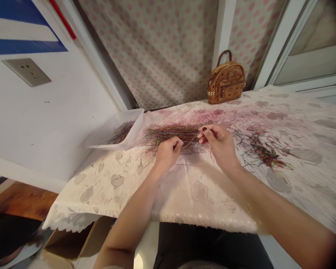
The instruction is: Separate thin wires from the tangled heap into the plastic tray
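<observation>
A thin pale wire (pixel 190 141) runs between my two hands, above a long heap of fine coloured wires (pixel 170 130). My left hand (pixel 168 151) pinches one end of it at the near side of the heap. At the heap's right part, my right hand (pixel 221 145) has thumb and fingers closed on the other end. Short cut pieces of coloured wire (pixel 266 151) lie scattered on the cloth, right of my right hand. To the left, a white plastic tray (pixel 136 129) holds more coloured wires (pixel 124 131).
A patterned tablecloth (pixel 184 194) covers the table. At the back stands a small brown backpack (pixel 226 84), before a dotted curtain (pixel 162 48). A white panel with a socket (pixel 26 71) rises at left. Below the table edge are a cardboard box (pixel 68 239) and a person's foot (pixel 22 252).
</observation>
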The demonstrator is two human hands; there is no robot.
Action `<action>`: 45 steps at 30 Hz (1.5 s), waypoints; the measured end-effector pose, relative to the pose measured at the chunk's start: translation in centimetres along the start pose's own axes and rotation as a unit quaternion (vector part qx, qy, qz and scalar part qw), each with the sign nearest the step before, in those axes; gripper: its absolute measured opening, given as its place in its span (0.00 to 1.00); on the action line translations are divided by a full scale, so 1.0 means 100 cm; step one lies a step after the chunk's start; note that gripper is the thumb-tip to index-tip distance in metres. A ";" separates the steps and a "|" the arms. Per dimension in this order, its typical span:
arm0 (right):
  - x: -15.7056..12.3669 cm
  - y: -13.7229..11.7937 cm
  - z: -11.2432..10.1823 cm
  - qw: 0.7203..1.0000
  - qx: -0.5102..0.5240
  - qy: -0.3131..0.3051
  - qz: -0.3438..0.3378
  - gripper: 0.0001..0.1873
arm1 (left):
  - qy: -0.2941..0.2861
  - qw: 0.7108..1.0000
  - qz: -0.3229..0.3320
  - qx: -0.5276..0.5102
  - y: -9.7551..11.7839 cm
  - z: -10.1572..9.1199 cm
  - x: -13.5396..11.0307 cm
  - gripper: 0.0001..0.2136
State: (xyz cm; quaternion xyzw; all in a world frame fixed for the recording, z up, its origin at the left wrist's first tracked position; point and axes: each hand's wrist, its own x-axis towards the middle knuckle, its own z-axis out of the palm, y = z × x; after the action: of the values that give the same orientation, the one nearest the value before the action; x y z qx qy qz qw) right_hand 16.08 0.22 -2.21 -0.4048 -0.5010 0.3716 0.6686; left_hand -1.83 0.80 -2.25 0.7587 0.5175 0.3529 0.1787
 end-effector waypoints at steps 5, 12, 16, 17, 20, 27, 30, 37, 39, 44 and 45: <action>-0.008 0.002 0.008 0.998 -0.030 -0.051 0.014 0.08 | 0.095 0.995 0.018 0.027 0.007 0.000 0.000 0.08; -0.017 0.005 0.017 0.990 -0.106 -0.091 -0.009 0.07 | 0.068 0.981 0.004 -0.182 0.022 0.018 -0.006 0.10; -0.015 0.004 0.014 0.985 -0.152 -0.080 -0.029 0.06 | 0.074 0.981 0.013 -0.180 0.023 0.018 -0.006 0.10; -0.014 0.005 0.013 0.984 -0.157 -0.078 -0.029 0.06 | 0.077 0.980 0.017 -0.183 0.023 0.017 -0.006 0.09; -0.013 0.006 0.011 0.981 -0.173 -0.075 -0.039 0.05 | 0.078 0.974 0.018 -0.212 0.021 0.013 -0.003 0.09; -0.011 0.005 0.004 0.958 -0.221 -0.075 -0.167 0.04 | 0.047 0.971 0.011 -0.236 0.016 0.007 -0.001 0.09; -0.010 0.003 0.003 0.939 -0.242 -0.085 -0.229 0.05 | 0.036 0.971 0.008 -0.236 0.016 0.005 -0.001 0.09; -0.008 0.002 0.000 0.893 -0.272 -0.128 -0.336 0.07 | -0.019 0.975 0.033 -0.218 0.013 0.000 0.002 0.12; -0.008 0.002 -0.001 0.878 -0.292 -0.138 -0.354 0.08 | -0.037 0.978 0.044 -0.199 0.011 -0.002 0.001 0.12; -0.007 0.000 -0.001 0.865 -0.311 -0.173 -0.354 0.08 | -0.055 0.992 0.060 -0.093 0.010 -0.009 -0.001 0.11; -0.007 0.000 -0.001 0.867 -0.309 -0.175 -0.350 0.08 | -0.059 0.994 0.060 -0.076 0.010 -0.010 -0.002 0.11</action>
State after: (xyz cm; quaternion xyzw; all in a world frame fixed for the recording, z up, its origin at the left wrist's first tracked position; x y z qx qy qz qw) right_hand 16.03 -0.38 -2.48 -0.3172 -0.8081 0.0041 0.4963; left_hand -1.93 0.14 -0.94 0.7919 0.4318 0.3560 0.2444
